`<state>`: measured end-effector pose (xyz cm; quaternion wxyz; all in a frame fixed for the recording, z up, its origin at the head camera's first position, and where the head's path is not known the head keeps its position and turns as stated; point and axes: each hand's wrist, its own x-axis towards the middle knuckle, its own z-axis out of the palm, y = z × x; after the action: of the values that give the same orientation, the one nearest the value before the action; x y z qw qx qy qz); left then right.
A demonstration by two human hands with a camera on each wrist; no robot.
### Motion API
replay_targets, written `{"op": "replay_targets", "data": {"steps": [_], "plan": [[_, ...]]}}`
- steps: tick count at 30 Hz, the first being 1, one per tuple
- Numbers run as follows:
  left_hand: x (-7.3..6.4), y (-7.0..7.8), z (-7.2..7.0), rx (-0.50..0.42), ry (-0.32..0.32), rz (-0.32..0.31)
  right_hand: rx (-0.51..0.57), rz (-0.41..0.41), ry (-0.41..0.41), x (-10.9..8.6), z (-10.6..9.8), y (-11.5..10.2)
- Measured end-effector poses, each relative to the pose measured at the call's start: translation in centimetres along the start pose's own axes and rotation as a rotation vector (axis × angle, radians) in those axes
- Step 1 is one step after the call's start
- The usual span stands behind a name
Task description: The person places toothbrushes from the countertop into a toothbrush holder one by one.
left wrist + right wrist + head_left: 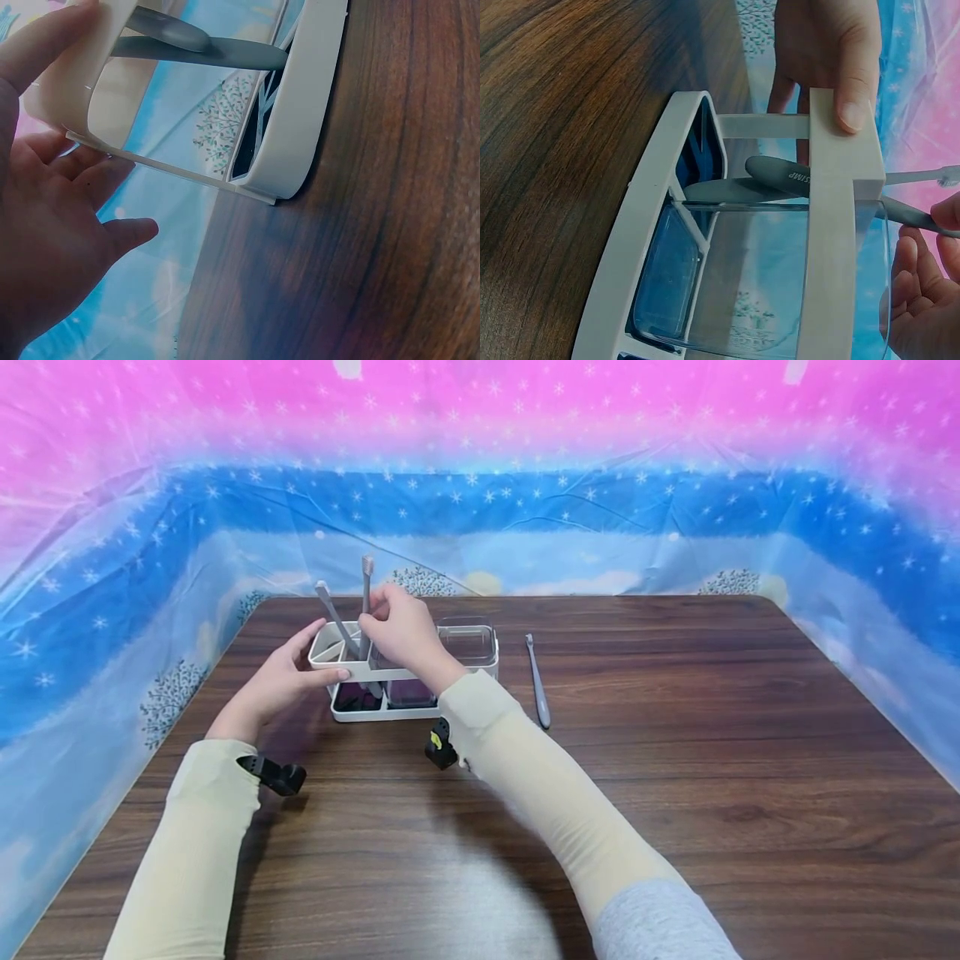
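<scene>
Grey and marked "SIMP" on its handle, 1 toothbrush [366, 583] stands pinched by the right hand [401, 628] in the white holder [386, 675] beside a leaning 2nd brush [335, 614], while the left hand [281, 681] grips the holder's left end and a 3rd brush [537, 681] lies apart on the table [675, 735] to the right.

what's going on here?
A person's left hand holds one end of a two-tier white holder. The right hand pinches a toothbrush passing through the top tier, its lower end short of the base. A second toothbrush leans in it; a third toothbrush lies on the table.
</scene>
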<state>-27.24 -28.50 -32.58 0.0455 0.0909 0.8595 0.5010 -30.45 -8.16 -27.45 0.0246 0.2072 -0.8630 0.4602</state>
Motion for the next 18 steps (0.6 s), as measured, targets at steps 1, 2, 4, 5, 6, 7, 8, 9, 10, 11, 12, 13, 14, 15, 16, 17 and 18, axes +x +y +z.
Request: {"op": "replay_targets", "data": {"steps": [1,2,4,5,6,7,8,9,10,11,12,13,14,15,16,17,18], "plan": [[-0.02,0.01,0.00,0.000,0.000,-0.001,-0.010,-0.002,-0.004,0.00,0.03,0.01],[-0.05,0.01,0.01,0.001,-0.001,-0.003,-0.016,-0.002,-0.006,0.01,0.06,0.02],[-0.03,0.07,0.02,0.003,-0.003,-0.002,-0.031,-0.001,-0.014,0.03,0.11,0.03],[-0.03,0.09,0.03,0.004,-0.003,-0.004,-0.038,0.002,-0.020,0.01,0.12,0.02],[-0.04,0.09,0.05,0.002,-0.003,-0.006,-0.043,0.005,-0.022,0.01,0.15,0.01],[-0.04,0.11,0.07,-0.001,-0.004,-0.009,-0.050,0.009,-0.025,0.01,0.18,0.01],[-0.05,0.11,0.08,-0.006,-0.004,-0.010,-0.053,0.014,-0.028,0.01,0.23,0.04],[-0.06,0.10,0.09,-0.009,-0.004,-0.009,-0.058,0.017,-0.032,-0.03,0.27,0.06],[-0.08,0.08,0.10,-0.014,-0.003,-0.008,-0.063,0.021,-0.032,-0.05,0.31,0.09],[-0.11,0.06,0.11,-0.017,-0.002,-0.007,-0.064,0.025,-0.032,-0.08,0.35,0.11],[-0.13,0.03,0.11,-0.021,-0.002,-0.006,-0.067,0.026,-0.030,-0.09,0.42,0.18],[-0.15,0.02,0.12,-0.023,-0.001,-0.005,-0.067,0.028,-0.032,-0.13,0.45,0.22],[-0.18,0.00,0.11,-0.025,-0.001,-0.005,-0.063,0.028,-0.031,-0.17,0.49,0.25],[-0.20,-0.01,0.11,-0.025,-0.001,-0.005,-0.063,0.029,-0.031,-0.20,0.52,0.27],[-0.20,0.00,0.11,-0.026,-0.002,-0.008,-0.061,0.031,-0.032,-0.21,0.52,0.28],[-0.20,0.02,0.10,-0.025,-0.002,-0.011,-0.060,0.032,-0.033,-0.23,0.54,0.28],[-0.20,0.03,0.10,-0.025,-0.002,-0.012,-0.062,0.031,-0.033,-0.24,0.55,0.28]]}}
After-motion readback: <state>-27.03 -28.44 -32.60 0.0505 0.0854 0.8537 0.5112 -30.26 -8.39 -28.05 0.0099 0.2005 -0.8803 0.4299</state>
